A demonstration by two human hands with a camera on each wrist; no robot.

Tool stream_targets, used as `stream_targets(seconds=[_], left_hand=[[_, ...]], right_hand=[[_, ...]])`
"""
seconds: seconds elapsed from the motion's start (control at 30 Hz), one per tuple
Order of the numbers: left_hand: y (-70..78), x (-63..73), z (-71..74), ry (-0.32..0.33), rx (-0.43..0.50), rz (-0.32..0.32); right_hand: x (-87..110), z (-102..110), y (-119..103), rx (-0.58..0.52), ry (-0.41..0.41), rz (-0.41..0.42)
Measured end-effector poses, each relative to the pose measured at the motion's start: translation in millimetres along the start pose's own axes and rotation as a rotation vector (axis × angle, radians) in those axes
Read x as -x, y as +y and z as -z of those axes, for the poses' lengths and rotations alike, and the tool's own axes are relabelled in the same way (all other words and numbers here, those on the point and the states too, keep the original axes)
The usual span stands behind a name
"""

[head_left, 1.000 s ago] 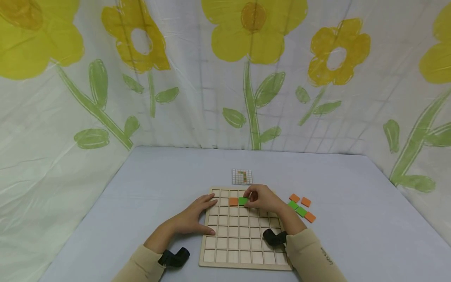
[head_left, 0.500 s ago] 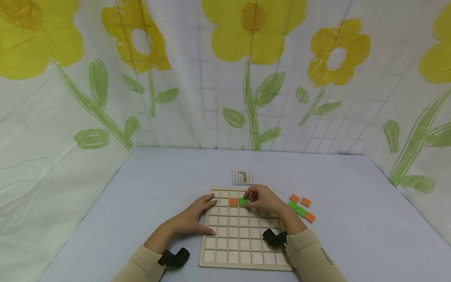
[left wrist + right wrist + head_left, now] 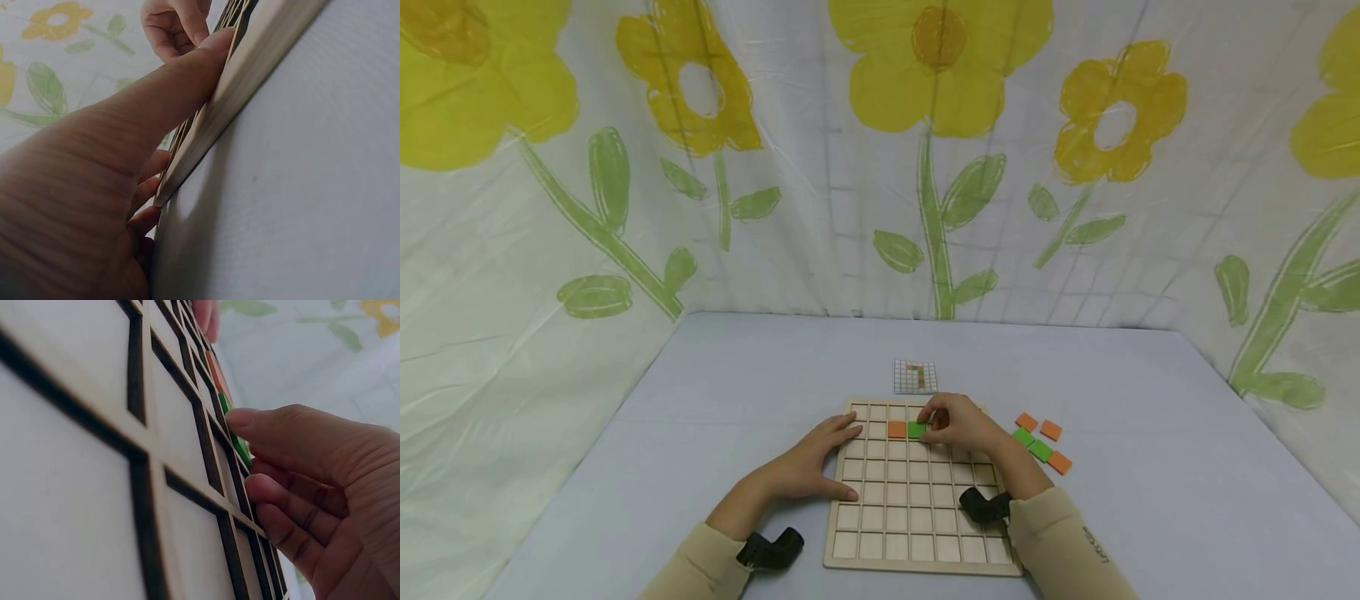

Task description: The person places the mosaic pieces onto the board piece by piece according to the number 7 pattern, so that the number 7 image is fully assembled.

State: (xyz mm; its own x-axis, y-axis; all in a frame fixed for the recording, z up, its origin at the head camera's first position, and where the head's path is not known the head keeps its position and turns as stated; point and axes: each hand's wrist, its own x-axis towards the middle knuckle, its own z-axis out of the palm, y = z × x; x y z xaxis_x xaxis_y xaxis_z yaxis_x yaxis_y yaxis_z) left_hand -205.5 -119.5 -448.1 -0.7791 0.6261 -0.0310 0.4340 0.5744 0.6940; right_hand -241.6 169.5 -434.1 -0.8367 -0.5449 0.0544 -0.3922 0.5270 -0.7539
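A wooden grid board lies on the table. In its second row an orange square tile sits in a cell, with a green square tile right beside it. My right hand pinches the green tile's right side with thumb and index finger; the right wrist view shows the thumb on the green tile, close against the grid. My left hand rests on the board's left edge, fingers spread along the upper part and thumb lower down on the frame. The left wrist view shows that thumb over the rim.
Several loose orange and green tiles lie right of the board, near the right forearm. Behind the board is a small card printed with a coloured grid pattern. A flower-printed curtain hangs beyond the table's far edge.
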Motion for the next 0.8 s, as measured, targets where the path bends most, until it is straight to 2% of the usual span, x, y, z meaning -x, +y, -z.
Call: stream_targets(seconds=[0.33,0.53,0.8], left_hand=[[-0.5,1.2,1.2,-0.003,-0.003,0.014],[-0.1,0.9,1.3,0.000,-0.004,0.012],[1.7,1.1,1.4,0.001,-0.010,0.024]], right_hand=[[0.6,7,0,0.047,0.040,0.032],[9.7,17,-4,0.043,0.075,0.073],[31.6,32,-4,-0.021,0.098,0.019]])
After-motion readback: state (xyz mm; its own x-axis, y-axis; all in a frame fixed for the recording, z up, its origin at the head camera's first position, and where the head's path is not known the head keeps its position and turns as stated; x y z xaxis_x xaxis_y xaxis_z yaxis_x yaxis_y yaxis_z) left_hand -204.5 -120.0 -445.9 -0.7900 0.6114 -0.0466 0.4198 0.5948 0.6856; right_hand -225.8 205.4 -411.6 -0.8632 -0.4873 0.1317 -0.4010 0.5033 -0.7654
